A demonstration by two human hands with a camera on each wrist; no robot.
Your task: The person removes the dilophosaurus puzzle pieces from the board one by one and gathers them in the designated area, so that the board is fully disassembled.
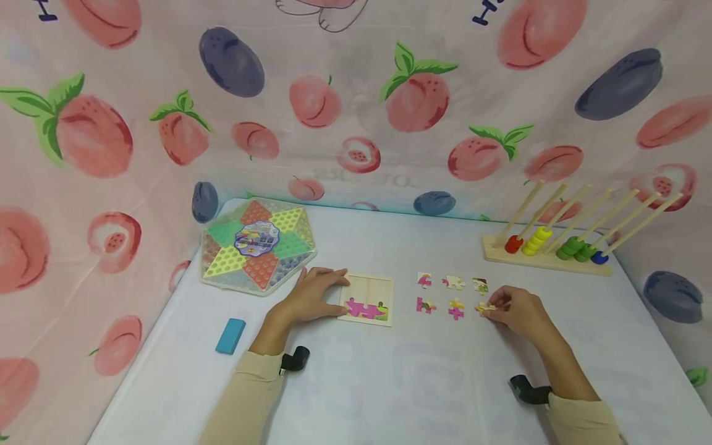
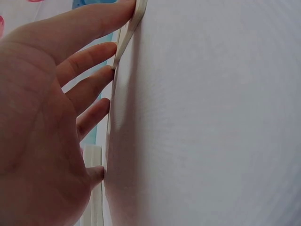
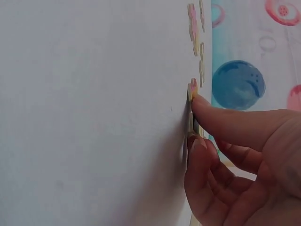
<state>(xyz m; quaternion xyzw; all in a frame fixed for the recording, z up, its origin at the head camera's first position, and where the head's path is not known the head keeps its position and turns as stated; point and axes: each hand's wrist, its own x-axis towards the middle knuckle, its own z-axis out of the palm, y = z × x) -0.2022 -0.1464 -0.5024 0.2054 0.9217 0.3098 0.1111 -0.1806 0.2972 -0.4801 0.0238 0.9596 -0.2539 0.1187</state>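
A small square wooden puzzle tray lies mid-table, with joined pink and green puzzle pieces along its near side. My left hand rests at the tray's left side, its thumb and fingers spread fairly straight; in the left wrist view the thumb tip touches the tray's edge. To the right, my right hand pinches a yellowish puzzle piece between thumb and fingertips, low over the table. Fingertips hide part of that piece in the right wrist view. Several loose pieces, including a pink and yellow one, lie in two rows left of this hand.
At the back left lies a hexagonal Chinese checkers board in clear wrapping. A blue block is left of my left forearm. On the back right stands a wooden bead rack with slanting pegs. A fruit-print cloth hangs behind the table.
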